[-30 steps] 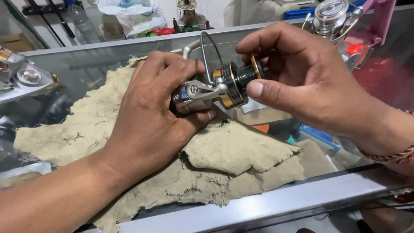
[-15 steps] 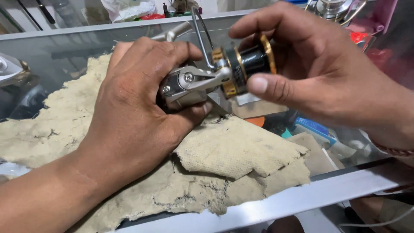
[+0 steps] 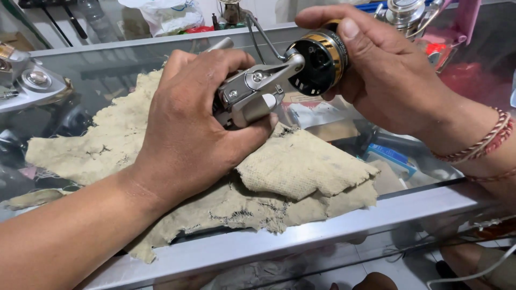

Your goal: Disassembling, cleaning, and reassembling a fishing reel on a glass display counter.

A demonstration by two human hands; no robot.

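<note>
My left hand grips the silver body of a fishing reel, held just above a frayed beige cloth. My right hand wraps around the reel's black spool with its gold rim, thumb on top. The reel's front now tilts toward the camera, and its thin wire bail arm curves up behind. The palm hides the rear of the reel body. Red and white cord bracelets circle my right wrist.
The cloth lies on a glass display counter with a metal front rail. Another silver reel rests at the left edge, one more at the top right. Boxes show under the glass. A plastic bag sits behind.
Both hands have turned the reel so the spool's front faces the camera more. My right hand has shifted up and right on the spool.
</note>
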